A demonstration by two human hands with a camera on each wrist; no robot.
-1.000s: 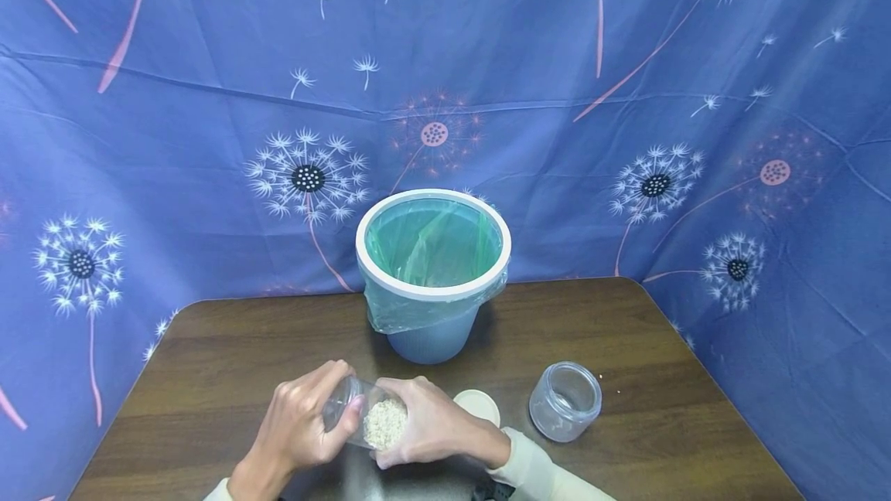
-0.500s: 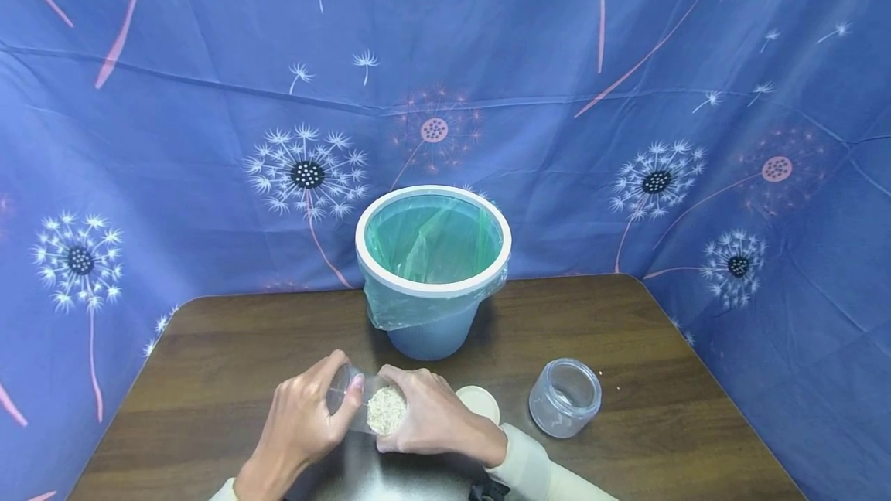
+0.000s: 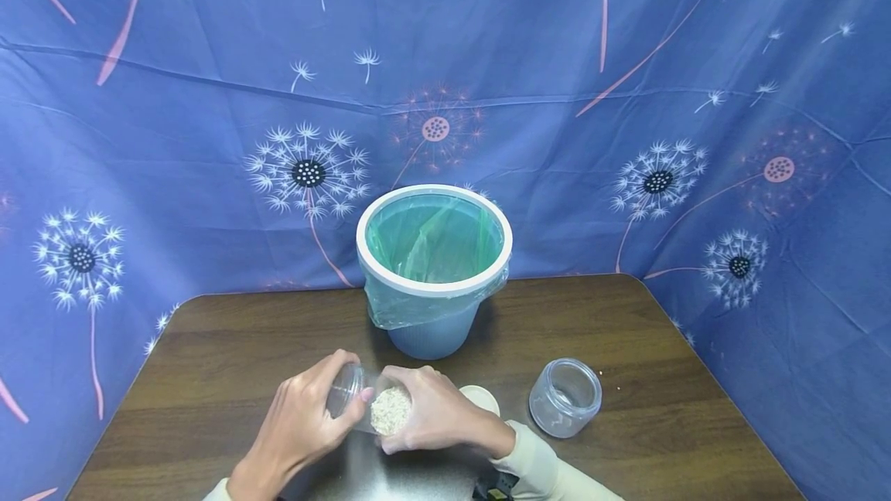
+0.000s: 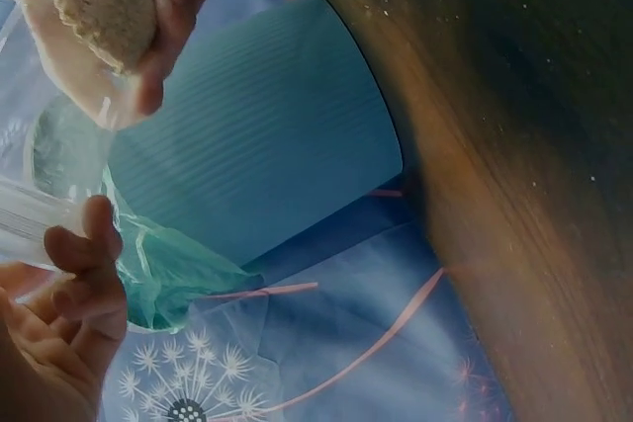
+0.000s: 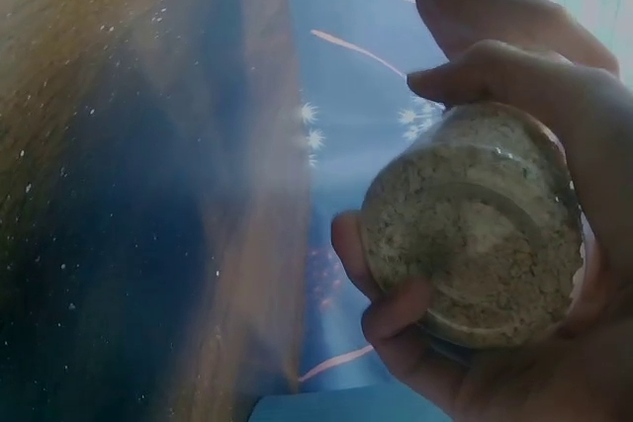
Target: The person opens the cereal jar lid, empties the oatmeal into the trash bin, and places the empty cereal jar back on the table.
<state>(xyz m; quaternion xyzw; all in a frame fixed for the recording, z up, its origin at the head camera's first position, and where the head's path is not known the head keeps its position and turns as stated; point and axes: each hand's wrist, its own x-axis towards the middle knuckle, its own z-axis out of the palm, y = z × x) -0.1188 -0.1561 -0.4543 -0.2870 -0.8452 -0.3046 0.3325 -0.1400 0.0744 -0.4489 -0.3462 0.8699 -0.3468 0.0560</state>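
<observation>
One clear, round container (image 3: 387, 412) of pale flakes (image 5: 485, 269) lay tilted within the curled fingers of the right hand (image 3: 435, 412), just beside the left hand (image 3: 302, 407), whose thumb and fingers gripped a clear, ridged, round piece (image 3: 344, 390), any join unclear.

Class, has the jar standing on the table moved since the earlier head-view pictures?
No: the jar stands in the same place relative to the bin, to its right.

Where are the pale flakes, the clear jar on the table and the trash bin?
Pale flakes (image 3: 390, 410): head view, visible middle.
Clear jar (image 3: 557, 416): head view, front wall.
Trash bin (image 3: 429, 339): head view, lower front wall.
</observation>
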